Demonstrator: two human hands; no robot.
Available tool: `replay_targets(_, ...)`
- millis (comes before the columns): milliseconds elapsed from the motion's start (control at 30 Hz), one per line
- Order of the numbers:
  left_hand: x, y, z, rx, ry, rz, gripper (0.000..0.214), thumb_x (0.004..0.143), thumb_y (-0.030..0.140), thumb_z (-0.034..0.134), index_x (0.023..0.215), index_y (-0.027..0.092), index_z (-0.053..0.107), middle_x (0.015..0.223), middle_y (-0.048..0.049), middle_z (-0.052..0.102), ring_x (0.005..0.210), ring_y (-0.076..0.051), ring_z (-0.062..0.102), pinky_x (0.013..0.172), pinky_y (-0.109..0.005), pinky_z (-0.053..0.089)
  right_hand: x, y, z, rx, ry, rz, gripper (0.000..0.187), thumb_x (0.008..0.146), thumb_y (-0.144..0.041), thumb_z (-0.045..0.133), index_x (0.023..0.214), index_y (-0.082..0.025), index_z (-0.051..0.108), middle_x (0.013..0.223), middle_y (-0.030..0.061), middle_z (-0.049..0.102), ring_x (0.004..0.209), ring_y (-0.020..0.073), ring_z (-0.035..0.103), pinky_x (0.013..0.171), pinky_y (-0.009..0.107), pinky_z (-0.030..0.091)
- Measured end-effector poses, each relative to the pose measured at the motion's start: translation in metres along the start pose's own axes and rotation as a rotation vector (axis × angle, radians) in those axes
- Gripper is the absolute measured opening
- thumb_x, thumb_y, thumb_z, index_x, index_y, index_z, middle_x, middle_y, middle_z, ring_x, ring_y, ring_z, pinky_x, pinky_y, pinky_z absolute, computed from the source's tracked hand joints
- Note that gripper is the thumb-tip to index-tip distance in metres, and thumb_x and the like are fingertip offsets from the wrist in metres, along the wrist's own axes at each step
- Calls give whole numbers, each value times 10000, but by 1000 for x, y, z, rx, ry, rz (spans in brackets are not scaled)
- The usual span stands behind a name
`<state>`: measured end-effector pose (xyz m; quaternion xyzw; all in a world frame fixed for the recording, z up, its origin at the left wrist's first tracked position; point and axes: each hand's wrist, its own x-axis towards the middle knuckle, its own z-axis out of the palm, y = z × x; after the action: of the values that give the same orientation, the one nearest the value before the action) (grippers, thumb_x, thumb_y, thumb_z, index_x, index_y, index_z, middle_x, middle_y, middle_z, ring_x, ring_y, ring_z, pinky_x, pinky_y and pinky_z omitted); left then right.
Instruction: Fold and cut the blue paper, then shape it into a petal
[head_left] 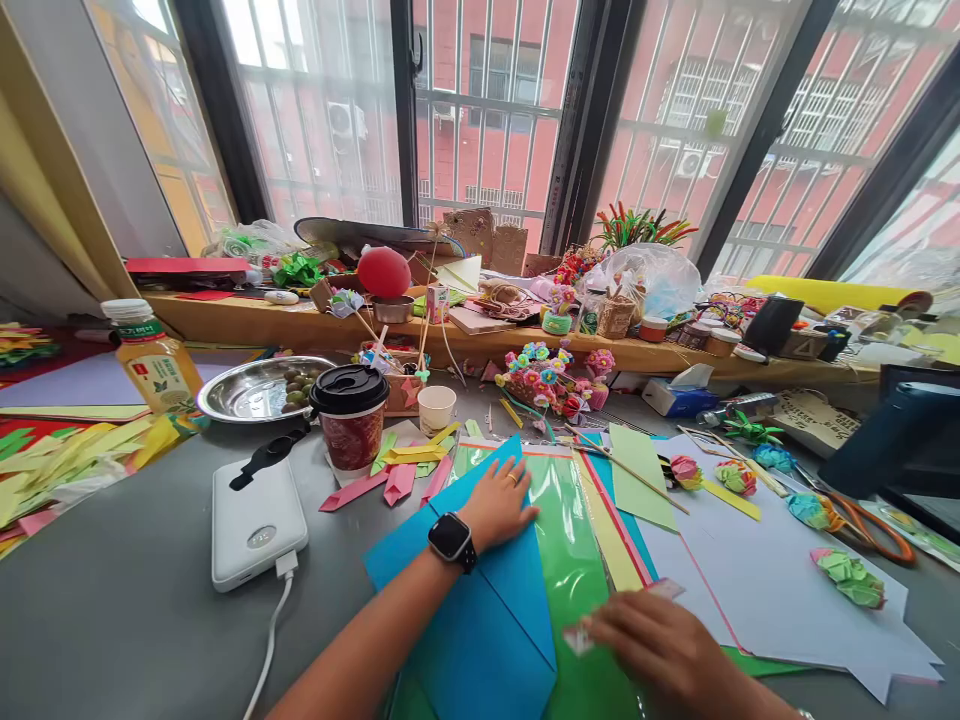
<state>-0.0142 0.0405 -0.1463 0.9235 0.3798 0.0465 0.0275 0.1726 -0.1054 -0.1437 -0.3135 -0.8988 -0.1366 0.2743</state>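
— What's on my far left?

— A juice bottle (154,360) by a steel bowl (259,388), then a power bank (255,520) with its cable running off the counter (127,610). A lidded cup (350,415) stands behind it, with folded paper scraps beside.

— And my hands?

— My left hand (499,503), watch (452,541) on the wrist, lies flat and released on the blue sheet (480,620), pressing it down. The sheet rests at the counter's near edge, overlapping a green sheet (570,560). My right hand (652,645) pinches a small paper slip (581,636) just right of the blue sheet.

— What crowds the right side?

— White paper (765,580), paper flowers (739,477), orange scissors (870,525), a dark monitor (892,440). The sill (247,322) behind is packed with clutter.
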Motion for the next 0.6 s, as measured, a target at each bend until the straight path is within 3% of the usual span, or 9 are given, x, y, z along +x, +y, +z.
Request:
replay_targets(67, -10, 14, 4, -20, -4, 43, 662, 823, 527, 303, 1287, 55, 332, 1370, -175, 284, 1269, -283, 224, 1020, -427, 217, 10, 15, -3, -4, 25, 77, 252, 864, -110, 367, 968, -149, 593, 758, 76, 661, 700, 150, 600, 602, 254, 498)
replay_targets(233, -33, 32, 15, -127, 50, 152, 676, 842, 546, 179, 1336, 86, 226, 1408, -134, 194, 1299, -243, 120, 1051, -419, 140, 28, 49, 13, -34, 48, 259, 246, 836, -99, 397, 966, -155, 599, 832, 77, 651, 770, 165, 599, 656, 277, 509)
replay_targets(333, -38, 32, 17, -134, 107, 69, 776, 800, 603, 236, 1336, 43, 207, 1406, -171, 164, 1297, -280, 86, 1052, -445, 119, 39, 63, 32, -84, 22, 314, 238, 812, -97, 440, 975, -149, 606, 860, 82, 651, 799, 180, 602, 685, 288, 512)
replay_targets(500, -36, 32, 16, -140, 83, -27, 879, 748, 663, 263, 1319, -4, 229, 1386, -213, 186, 1290, -303, 102, 1047, -455, 141, 60, 75, 59, -172, -201, 424, 266, 771, -48, 491, 976, -159, 620, 906, 86, 649, 856, 200, 591, 733, 298, 490)
replay_targets(600, -36, 33, 15, -157, 69, -34, 885, 752, 663, 244, 1323, -12, 213, 1388, -216, 164, 1290, -300, 89, 1052, -450, 130, 68, 75, 66, -173, -294, 434, 230, 776, -51, 485, 899, -156, 649, 822, 84, 653, 792, 207, 597, 668, 293, 487)
